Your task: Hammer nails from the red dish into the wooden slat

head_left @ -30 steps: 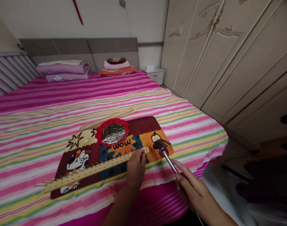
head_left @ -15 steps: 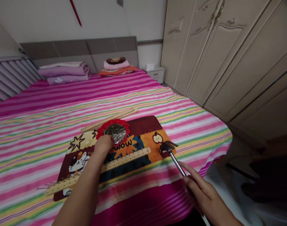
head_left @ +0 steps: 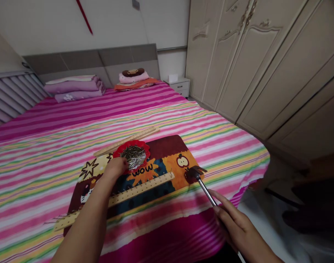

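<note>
My left hand (head_left: pixel 117 168) is at the near left rim of a red scalloped bowl (head_left: pixel 146 145), its fingers curled closed; whatever they pinch is hidden. Loose metal nails (head_left: pixel 133 155) fill much of the bowl. In my right hand (head_left: pixel 234 221) is the metal shaft of a claw hammer (head_left: pixel 205 188), whose dark head rests over the right end of a printed mat (head_left: pixel 164 146). A long wooden strip (head_left: pixel 145 188) lies across the mat with a row of holes and several nails standing in it; my left forearm covers part of it.
More wooden strips (head_left: pixel 125 140) lie behind the bowl on the striped bedsheet (head_left: pixel 205 142). Folded bedding (head_left: pixel 73 87) and a pink pile (head_left: pixel 133 77) sit near the headboard (head_left: pixel 128 56). A wardrobe (head_left: pixel 238 65) and nightstand (head_left: pixel 180 87) stand to the right.
My left hand has drawn back slightly left from over the nails to the bowl's rim. My right hand and the hammer stay almost in place.
</note>
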`<state>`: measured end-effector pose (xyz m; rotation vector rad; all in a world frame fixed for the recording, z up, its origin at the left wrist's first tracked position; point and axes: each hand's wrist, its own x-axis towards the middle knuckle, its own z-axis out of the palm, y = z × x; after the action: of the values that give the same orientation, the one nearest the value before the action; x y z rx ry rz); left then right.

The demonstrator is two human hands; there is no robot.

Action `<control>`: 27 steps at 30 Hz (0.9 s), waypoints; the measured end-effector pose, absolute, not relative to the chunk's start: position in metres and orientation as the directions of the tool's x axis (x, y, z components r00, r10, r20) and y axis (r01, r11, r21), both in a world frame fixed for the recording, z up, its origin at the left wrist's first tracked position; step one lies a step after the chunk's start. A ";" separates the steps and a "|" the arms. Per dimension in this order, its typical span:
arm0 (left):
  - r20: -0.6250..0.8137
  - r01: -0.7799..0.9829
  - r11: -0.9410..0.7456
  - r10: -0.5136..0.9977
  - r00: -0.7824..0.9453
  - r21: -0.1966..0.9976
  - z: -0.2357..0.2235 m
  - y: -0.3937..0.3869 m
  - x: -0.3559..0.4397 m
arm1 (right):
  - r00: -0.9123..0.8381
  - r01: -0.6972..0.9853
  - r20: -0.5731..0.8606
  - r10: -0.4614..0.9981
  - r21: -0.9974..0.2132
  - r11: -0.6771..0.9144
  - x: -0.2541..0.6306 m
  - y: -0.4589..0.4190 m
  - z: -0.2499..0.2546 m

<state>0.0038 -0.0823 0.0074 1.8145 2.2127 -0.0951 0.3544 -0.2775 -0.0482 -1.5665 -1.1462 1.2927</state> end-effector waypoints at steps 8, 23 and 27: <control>-0.159 0.577 0.243 0.968 -0.193 0.780 0.018 -0.111 0.004 | 0.030 0.118 -0.280 0.959 -0.952 -0.282 0.351 -0.274 -0.045; -0.155 0.205 0.203 0.961 -0.230 0.957 -0.047 -0.180 0.118 | 0.040 0.134 -0.272 0.962 -0.952 -0.274 0.356 -0.284 -0.041; -0.101 0.266 0.190 0.943 -0.316 0.945 -0.066 -0.181 0.133 | 0.023 0.121 -0.262 0.965 -0.957 -0.263 0.357 -0.284 -0.045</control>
<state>0.1331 -0.1814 -0.0659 1.1474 1.7251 1.1556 0.3565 -0.2844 -0.0449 -1.5022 -1.1575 1.3371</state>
